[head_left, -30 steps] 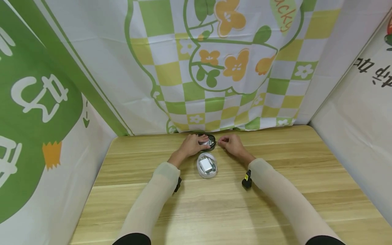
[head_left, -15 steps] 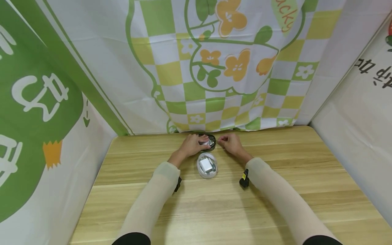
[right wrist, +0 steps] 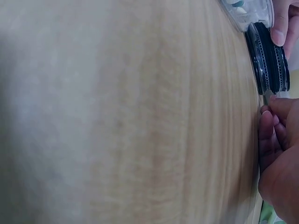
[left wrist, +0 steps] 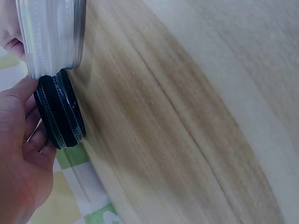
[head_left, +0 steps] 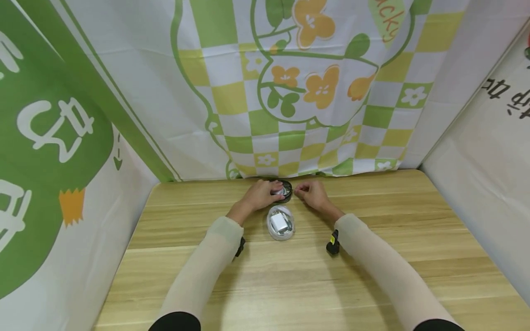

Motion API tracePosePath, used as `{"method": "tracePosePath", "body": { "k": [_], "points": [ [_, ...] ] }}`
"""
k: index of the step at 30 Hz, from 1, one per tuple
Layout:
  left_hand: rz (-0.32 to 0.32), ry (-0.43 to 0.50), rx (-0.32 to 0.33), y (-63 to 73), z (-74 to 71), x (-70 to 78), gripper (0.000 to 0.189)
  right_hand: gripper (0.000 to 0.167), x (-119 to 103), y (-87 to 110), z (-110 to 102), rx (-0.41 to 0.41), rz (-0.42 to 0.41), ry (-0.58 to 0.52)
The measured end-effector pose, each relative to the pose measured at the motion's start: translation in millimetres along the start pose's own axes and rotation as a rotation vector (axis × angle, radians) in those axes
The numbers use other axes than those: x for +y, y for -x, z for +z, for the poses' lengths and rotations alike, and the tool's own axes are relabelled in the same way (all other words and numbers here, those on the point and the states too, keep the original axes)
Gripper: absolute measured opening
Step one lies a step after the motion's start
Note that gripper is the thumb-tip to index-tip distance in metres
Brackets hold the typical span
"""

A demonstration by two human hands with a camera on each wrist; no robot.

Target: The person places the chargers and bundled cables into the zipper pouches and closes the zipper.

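Note:
A black round zip case (head_left: 285,194) with a clear top lies near the back edge of the table. My left hand (head_left: 262,194) grips it from the left, its fingers over the top and thumb toward the near side. In the left wrist view, the side wall of the black zip case (left wrist: 58,109) shows two zipper-like lines. My right hand (head_left: 313,195) is at the right edge of the case. In the right wrist view, thumb and forefinger of the right hand (right wrist: 280,135) pinch a small tab at the case's edge, mostly hidden by the fingertips.
Just in front of the black case lies a clear round case (head_left: 270,228) holding a white charger plug (head_left: 279,223) and cables. A patterned curtain (head_left: 265,138) hangs along the back edge of the wooden table (head_left: 281,285). Printed sheets close off both sides.
The right wrist has shifted slightly left and then back. Both hands stay at the black case, and the clear case has not moved.

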State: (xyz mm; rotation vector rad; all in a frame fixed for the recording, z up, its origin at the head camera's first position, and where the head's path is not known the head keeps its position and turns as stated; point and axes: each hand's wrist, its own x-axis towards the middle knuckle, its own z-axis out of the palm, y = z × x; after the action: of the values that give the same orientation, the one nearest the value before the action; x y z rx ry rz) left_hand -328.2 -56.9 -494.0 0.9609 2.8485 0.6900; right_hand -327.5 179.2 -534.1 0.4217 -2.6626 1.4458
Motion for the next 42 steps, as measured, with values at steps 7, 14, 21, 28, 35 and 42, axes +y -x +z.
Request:
{"method": "tracePosePath", "body": {
  "k": [7,14,21,28,35,42],
  "points": [
    [0.022,-0.031,0.027,3.0,-1.8,-4.2,0.049,0.007,0.1,4.6,-2.2,-0.033,-0.021,0.044],
    [-0.014,-0.061,0.039,7.1,-2.3,-7.7,0.051,0.007,-0.3,8.3,-1.7,-0.076,-0.055,0.035],
    [-0.008,-0.040,0.021,6.4,-1.1,-7.7,0.056,0.007,-2.8,9.3,1.9,-0.107,-0.079,0.035],
    [-0.003,-0.069,0.023,4.7,0.6,-5.6,0.061,0.005,-1.7,8.9,6.9,-0.120,-0.114,0.037],
    [-0.041,-0.059,0.037,3.4,1.1,-3.0,0.064,0.006,-2.8,10.2,6.6,-0.124,-0.121,0.029],
    [-0.050,-0.057,0.056,1.4,1.2,-3.7,0.062,0.006,-0.4,9.5,4.1,-0.120,-0.112,0.041]
  ]
}}
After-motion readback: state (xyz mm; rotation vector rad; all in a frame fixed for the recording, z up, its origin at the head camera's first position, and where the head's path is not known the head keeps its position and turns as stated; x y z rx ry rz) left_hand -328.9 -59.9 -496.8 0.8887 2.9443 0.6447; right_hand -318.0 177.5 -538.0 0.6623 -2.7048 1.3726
